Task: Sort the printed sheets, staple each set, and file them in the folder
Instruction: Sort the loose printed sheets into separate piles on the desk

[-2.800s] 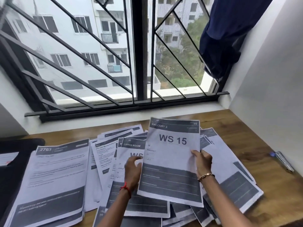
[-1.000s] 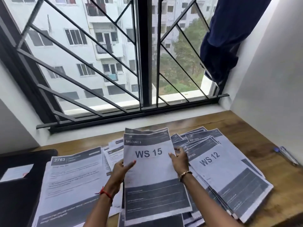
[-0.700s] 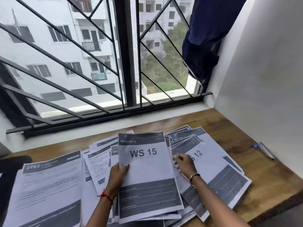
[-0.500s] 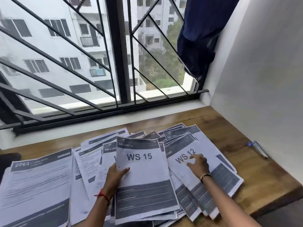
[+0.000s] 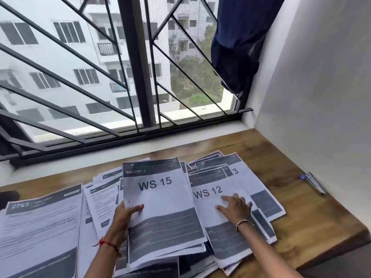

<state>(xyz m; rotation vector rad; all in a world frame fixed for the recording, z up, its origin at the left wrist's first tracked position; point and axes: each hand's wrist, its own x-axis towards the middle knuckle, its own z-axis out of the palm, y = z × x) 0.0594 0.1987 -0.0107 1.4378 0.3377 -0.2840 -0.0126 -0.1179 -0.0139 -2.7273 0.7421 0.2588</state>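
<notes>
Sorting is the step in hand: the left hand [image 5: 125,214] has its grip clamped on the WS 15 sheet [image 5: 160,209], thumb on top, at the near middle of the table [image 5: 301,213]. Right of that sheet, the right hand [image 5: 234,206] lies flat, fingers apart, on the WS 12 sheet [image 5: 216,197]. Next it likely must lift that page. Beyond, a stapler [image 5: 314,182] waits; no folder shows clearly.

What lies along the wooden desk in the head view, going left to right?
White printed sheet headed 2763 → left hand → white sheet marked WS 15 → white sheet marked WS 12 → right hand → silver stapler with a blue end by the wall.
</notes>
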